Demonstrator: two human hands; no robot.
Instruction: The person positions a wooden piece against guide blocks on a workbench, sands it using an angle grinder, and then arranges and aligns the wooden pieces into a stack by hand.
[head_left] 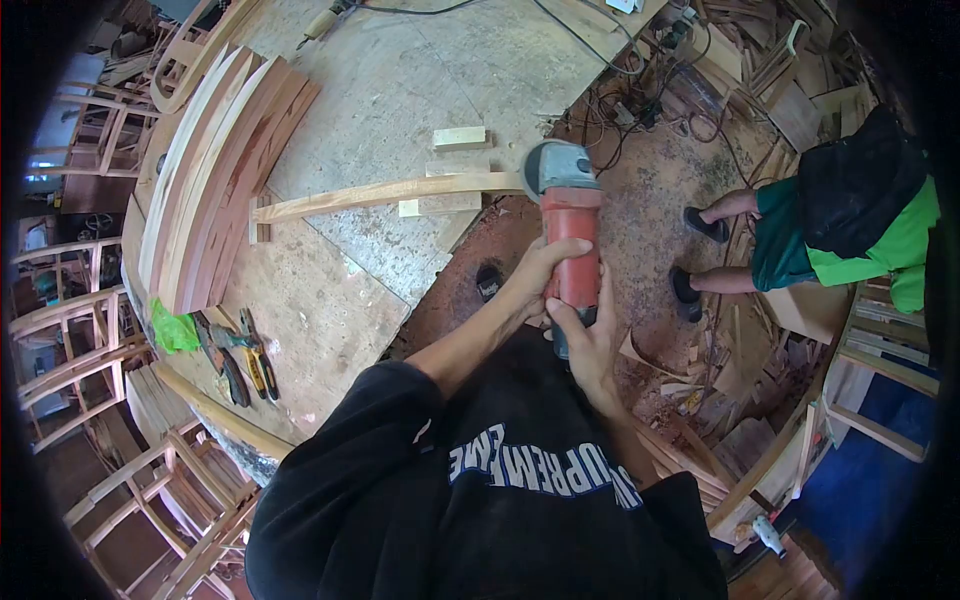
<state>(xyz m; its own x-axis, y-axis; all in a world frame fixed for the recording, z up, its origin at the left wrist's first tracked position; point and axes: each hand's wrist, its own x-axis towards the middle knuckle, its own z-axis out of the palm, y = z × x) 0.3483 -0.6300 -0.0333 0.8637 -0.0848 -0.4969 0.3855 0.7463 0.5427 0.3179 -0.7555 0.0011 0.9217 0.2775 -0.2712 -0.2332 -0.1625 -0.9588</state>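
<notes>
Both hands are wrapped round a red angle grinder (572,222) with a grey head and a dark guard. My left hand (545,268) grips the body, its thumb lying across the top. Lower down, my right hand (592,345) closes on the rear part of the handle. The grinder's head is at the right end of a long, slightly curved wooden strip (385,192); whether the disc touches the wood is hidden. Small wooden blocks (450,204) lie under the strip near that end, and another block (460,138) lies just beyond.
A stack of curved wooden boards (215,190) stands on the worktable (330,300) at left, near pliers (262,365) and a green bag (174,326). Cables (640,110) tangle at the table's right edge. A person in green shorts (783,232) stands at right among wood scraps.
</notes>
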